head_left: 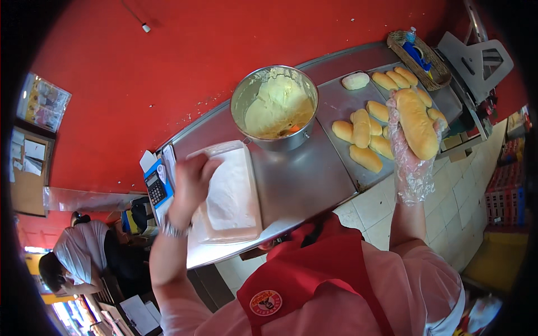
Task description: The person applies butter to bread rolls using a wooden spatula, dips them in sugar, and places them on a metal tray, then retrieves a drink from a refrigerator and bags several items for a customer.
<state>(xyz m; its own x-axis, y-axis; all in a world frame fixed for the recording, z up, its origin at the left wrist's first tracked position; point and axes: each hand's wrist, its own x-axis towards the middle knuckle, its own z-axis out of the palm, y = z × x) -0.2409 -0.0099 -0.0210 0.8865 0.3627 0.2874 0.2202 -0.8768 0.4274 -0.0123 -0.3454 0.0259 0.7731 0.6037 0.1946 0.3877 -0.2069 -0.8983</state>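
My right hand (406, 162), in a clear plastic glove, holds a long golden bread roll (417, 120) at the right of the steel counter. My bare left hand (193, 179), with a metal watch on the wrist, is over a shallow tray (230, 218) of white powder; its fingers are curled and smeared by motion. Several rolls (365, 159) lie on metal sheets beside my right hand, along with one pale, white-dusted roll (355, 80). A large steel bowl (266, 143) of creamy yellow mixture stands at the middle back.
A calculator (155, 187) and papers lie left of the tray. A wicker basket (434, 73) and grey machine (471, 61) sit at the counter's right end, before a red wall (174, 84). A person (84, 252) bends over a desk at lower left. Crates (504, 201) stand at right.
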